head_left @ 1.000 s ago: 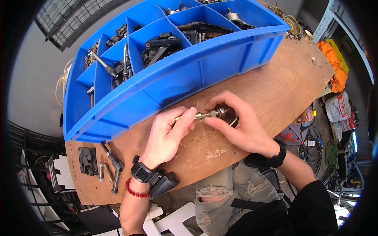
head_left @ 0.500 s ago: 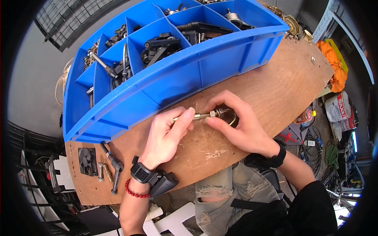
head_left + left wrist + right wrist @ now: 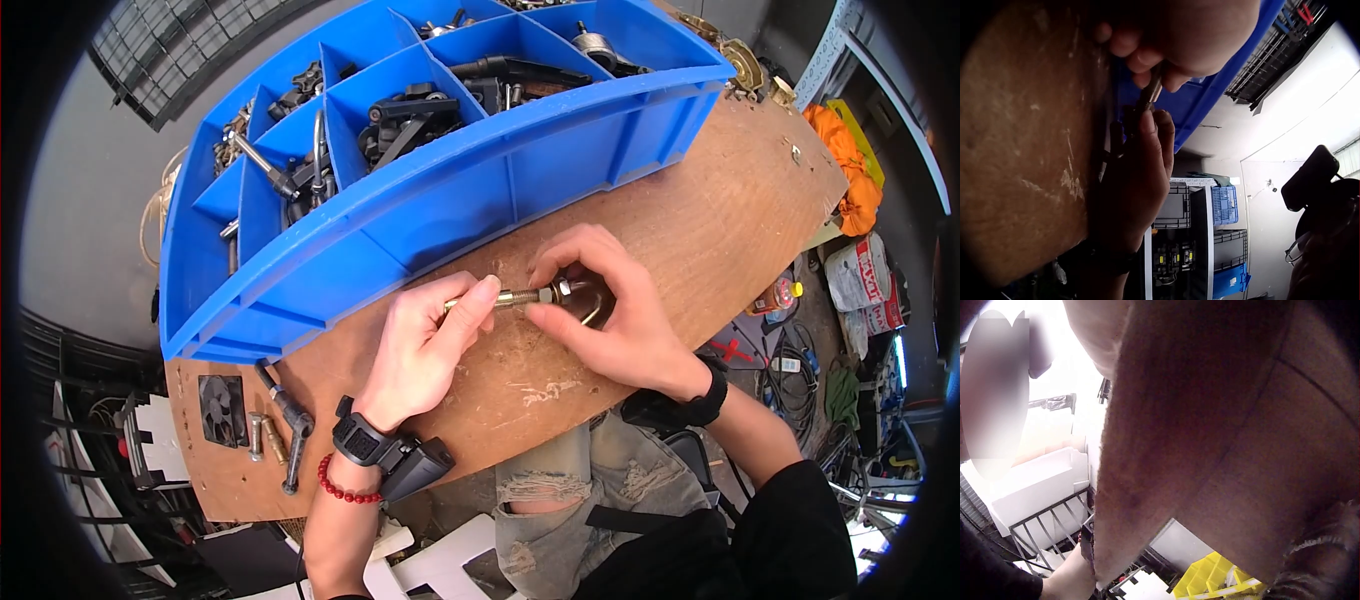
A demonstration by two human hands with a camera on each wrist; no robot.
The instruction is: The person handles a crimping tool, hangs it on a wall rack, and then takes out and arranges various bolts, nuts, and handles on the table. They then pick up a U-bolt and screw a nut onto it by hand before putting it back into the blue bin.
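Note:
Over the tabletop, my left hand (image 3: 415, 350) pinches a brass-coloured threaded bolt (image 3: 515, 298) between thumb and curled fingers. My right hand (image 3: 630, 325) curls round the bolt's other end, thumb and index fingertip on either side of a hex nut (image 3: 546, 295). Just behind that nut, a second shiny nut (image 3: 564, 289) shows in the right hand's hollow, along with a bent metal piece (image 3: 600, 310) partly hidden by the palm. The left wrist view has the right thumb (image 3: 1148, 122) lying along the dark bolt shaft. Fingers are out of sight in the right wrist view.
A blue divided bin (image 3: 440, 210) full of metal and black parts stands behind the hands. At the table's left lie a small black fan (image 3: 222, 410), two bolts (image 3: 265, 437) and a black lever handle (image 3: 292, 420). The wooden table (image 3: 540, 400) ends near the person's knees.
The right fingers and thumb have shifted slightly around the nut end, the hand turning a little. The left hand keeps its grip in nearly the same place.

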